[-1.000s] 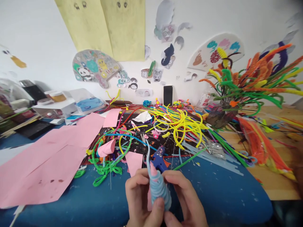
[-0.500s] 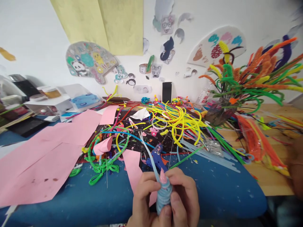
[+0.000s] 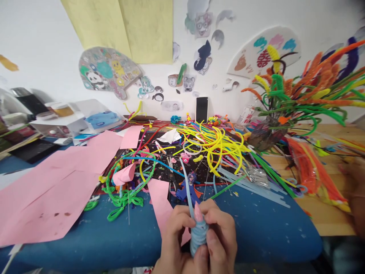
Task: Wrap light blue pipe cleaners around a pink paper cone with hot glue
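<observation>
Near the bottom centre, both my hands grip a light blue coil of pipe cleaner (image 3: pixel 199 236) wound round a pink pointed core (image 3: pixel 197 212). My left hand (image 3: pixel 174 236) is closed on its left side, fingertips by the top of the winding. From there a loose light blue pipe cleaner end (image 3: pixel 186 182) sticks up and leans left. My right hand (image 3: pixel 221 232) is closed round the right side, its thumb pressed to the coil. The core's lower part is hidden by the fingers. Just beyond my hands lies a blue glue gun (image 3: pixel 187 192).
Pink paper sheets (image 3: pixel 57 182) cover the table's left. Yellow pipe cleaners (image 3: pixel 219 142) pile up at the centre, green ones (image 3: pixel 125 201) to the left. A phone (image 3: pixel 202 109) leans on the wall. A vase (image 3: pixel 266 133) of pipe cleaners stands right; a person's arm (image 3: pixel 356 194) shows at the right edge.
The loose light blue end has swung slightly to the right and stands more upright. Both hands keep their hold on the coil. The view has shifted slightly.
</observation>
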`<state>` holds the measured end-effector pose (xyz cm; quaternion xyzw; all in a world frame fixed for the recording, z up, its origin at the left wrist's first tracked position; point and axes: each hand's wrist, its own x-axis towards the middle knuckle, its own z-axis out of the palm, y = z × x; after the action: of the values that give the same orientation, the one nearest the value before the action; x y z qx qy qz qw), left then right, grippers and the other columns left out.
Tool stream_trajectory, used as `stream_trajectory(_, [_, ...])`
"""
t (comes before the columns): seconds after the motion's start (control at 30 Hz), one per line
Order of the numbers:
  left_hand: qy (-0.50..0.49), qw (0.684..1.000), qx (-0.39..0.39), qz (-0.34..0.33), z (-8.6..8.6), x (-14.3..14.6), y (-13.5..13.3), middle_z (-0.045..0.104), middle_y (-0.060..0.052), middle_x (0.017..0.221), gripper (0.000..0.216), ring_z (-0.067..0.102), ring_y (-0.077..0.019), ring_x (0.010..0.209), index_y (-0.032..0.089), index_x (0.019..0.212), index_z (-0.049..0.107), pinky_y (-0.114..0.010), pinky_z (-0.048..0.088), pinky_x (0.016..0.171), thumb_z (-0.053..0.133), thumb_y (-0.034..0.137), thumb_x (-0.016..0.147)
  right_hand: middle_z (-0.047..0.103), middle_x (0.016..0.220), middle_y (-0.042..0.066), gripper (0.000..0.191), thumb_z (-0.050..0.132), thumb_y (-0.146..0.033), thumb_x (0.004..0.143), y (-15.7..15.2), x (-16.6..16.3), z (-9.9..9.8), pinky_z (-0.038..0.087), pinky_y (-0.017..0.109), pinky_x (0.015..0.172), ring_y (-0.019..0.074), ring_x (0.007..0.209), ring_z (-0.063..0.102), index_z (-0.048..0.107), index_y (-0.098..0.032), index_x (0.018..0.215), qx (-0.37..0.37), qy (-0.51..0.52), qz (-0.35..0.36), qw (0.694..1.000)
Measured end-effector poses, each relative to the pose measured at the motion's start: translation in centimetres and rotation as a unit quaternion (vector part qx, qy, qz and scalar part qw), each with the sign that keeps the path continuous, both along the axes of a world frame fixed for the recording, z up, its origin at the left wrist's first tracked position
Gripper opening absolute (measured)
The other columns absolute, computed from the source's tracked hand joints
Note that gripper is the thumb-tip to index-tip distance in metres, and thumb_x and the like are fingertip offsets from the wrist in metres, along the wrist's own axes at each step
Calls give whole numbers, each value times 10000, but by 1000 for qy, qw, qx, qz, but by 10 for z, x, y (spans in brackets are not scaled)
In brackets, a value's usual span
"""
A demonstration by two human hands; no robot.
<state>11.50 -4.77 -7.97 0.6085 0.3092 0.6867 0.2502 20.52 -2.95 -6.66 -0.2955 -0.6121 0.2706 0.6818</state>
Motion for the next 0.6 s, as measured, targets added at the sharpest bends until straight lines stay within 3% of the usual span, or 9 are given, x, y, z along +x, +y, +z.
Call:
stream_trajectory(0.2, [-20, 999, -2, 28, 4, 3, -1, 699, -83, 969, 163, 687, -212, 828, 245, 1118, 602, -330, 574, 739, 621, 313, 971, 526, 772, 8, 152, 373, -262, 1033, -1, -6, -2, 458, 296, 489, 174, 624, 517, 523, -272, 1006, 22, 36, -26, 999])
stream_trajectory(0.4, [34, 998, 40, 46, 5, -1, 3, 733, -116, 995, 226, 720, -237, 860, 226, 1178, 612, -316, 587, 693, 638, 269, 958, 506, 768, -10, 155, 349, -250, 1049, -3, -8, 7, 472, 300, 495, 158, 578, 535, 498, -279, 1017, 7, 11, -55, 998])
stream_trajectory(0.5, [43, 998, 28, 41, 1, 1, 0, 730, -141, 1083, 286, 724, -273, 958, 227, 1258, 597, -356, 595, 739, 598, 234, 972, 486, 781, -12, 160, 345, -226, 1045, -5, -12, 7, 474, 281, 494, 148, 579, 517, 496, -278, 1051, 12, 28, -88, 996])
stream_trajectory(0.6, [-7, 1000, -12, 25, -2, 9, -7, 706, -118, 1117, 284, 713, -265, 972, 255, 1276, 599, -356, 596, 757, 572, 289, 995, 496, 786, 3, 184, 344, -225, 1037, -5, -16, 0, 471, 301, 501, 164, 596, 507, 523, -264, 1048, 18, 43, -129, 991])
